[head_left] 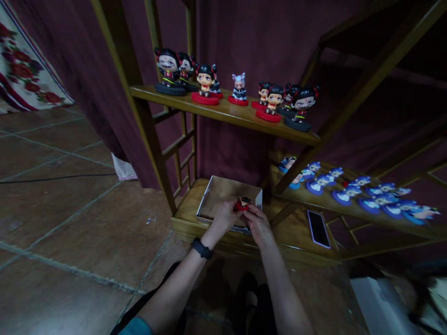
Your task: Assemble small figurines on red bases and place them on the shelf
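My left hand (223, 215) and my right hand (257, 224) meet on a small red and black figurine (242, 204), held between the fingers of both. They hover over the near edge of an open cardboard box (223, 190) on the bottom shelf. A black band sits on my left wrist (201, 248).
The wooden shelf unit (226, 114) carries several black-haired figurines on red and dark bases (268, 104) on its upper board. Several blue figurines (349, 191) lie on the lower right board. A phone (318, 228) lies on the bottom shelf. A white box (379, 302) stands at the lower right. Tiled floor lies to the left.
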Motion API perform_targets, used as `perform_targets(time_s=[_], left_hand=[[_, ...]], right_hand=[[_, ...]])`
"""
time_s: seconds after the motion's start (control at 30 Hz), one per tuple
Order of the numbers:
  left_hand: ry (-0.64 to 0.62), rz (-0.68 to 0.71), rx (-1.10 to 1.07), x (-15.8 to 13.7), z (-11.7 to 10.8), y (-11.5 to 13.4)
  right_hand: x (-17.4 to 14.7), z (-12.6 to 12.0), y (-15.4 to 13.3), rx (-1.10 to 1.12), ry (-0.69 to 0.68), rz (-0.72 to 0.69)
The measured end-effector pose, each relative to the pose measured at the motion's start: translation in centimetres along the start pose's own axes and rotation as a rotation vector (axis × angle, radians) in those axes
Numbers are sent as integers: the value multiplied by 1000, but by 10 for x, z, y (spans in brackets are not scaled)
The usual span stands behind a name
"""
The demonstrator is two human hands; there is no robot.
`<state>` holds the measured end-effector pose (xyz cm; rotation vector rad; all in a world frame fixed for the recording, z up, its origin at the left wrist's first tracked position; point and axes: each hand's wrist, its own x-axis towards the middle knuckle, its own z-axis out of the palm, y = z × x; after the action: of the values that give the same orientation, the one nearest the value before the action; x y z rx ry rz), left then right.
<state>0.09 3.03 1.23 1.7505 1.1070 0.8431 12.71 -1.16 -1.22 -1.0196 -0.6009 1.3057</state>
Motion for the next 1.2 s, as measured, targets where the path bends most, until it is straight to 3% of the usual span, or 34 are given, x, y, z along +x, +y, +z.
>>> perform_targets(time_s=[0.2, 0.47, 0.7, 1.2], left_hand=[[28, 39, 564, -13, 3, 10], [34, 183, 906, -22, 17, 18], [38, 301, 979, -25, 23, 13], [38, 287, 914, -26, 24, 15]], right_hand=[[-4, 2, 0, -54, 28, 22], [-3, 3, 6, -41, 138, 46], [-2, 4, 10, -47, 167, 21], [-4, 3, 17, -122, 126, -43]])
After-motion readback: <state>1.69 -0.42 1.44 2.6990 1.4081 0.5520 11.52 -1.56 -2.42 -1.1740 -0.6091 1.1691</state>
